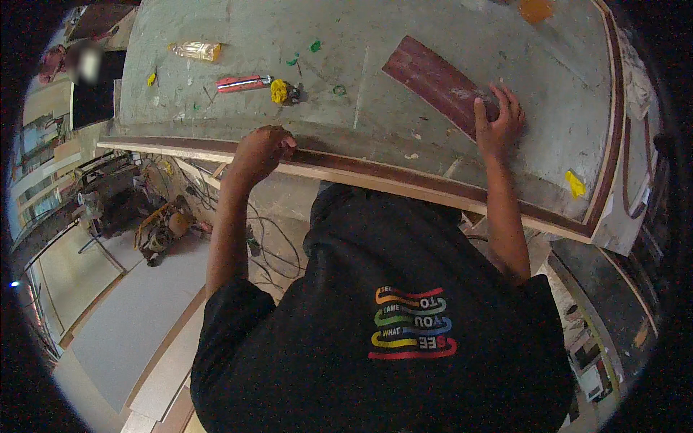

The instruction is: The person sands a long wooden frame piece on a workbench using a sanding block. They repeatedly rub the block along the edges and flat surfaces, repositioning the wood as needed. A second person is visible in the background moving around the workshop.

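A dark red-brown strip of sandpaper point(433, 76) lies slantwise on the grey-green tabletop point(346, 43). My right hand point(503, 123) is at its near right end, thumb on one side and fingers on the other, closed on it. My left hand point(266, 149) is curled at the table's front wooden edging point(397, 180); the fingers' undersides are hidden, so what they hold, if anything, does not show. Beyond the left hand lie a red-handled utility knife point(242, 84), a yellow-and-black round piece point(284, 92) and a clear bottle with yellowish contents point(195, 50).
Green scraps point(315, 45) and a yellow scrap point(575, 183) are scattered on the tabletop. Raised edging point(613, 108) borders its right side. Below at left are a yellowish machine point(173, 224), loose cables point(278, 252) and a pale board point(137, 310). A dark surface point(606, 289) stands at lower right.
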